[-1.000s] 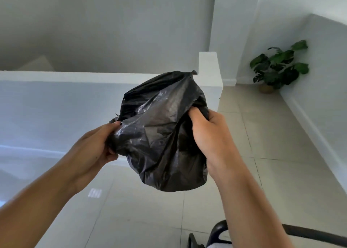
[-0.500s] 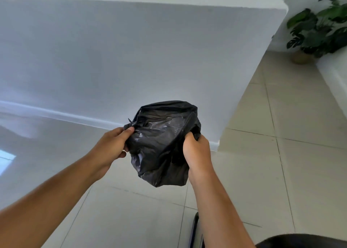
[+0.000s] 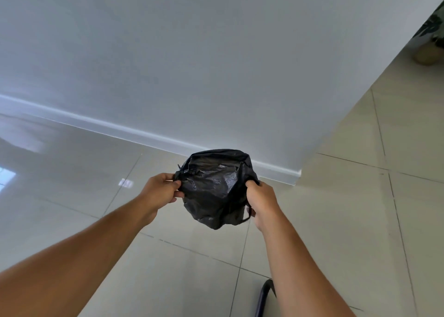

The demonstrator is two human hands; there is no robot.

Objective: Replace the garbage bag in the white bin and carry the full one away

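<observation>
Counted two hands: left hand (image 3: 161, 190) and right hand (image 3: 262, 201), both gripping. One black garbage bag (image 3: 213, 187) between the hands, crumpled. One potted plant (image 3: 431, 40) well beyond the right hand, partly cut off at the edge. One dark curved object (image 3: 264, 295) below the right forearm, kind unclear.

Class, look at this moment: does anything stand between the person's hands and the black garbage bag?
No. The left hand pinches one edge of the black garbage bag and the right hand grips the other, so both touch it directly. The white bin is out of view.
</observation>
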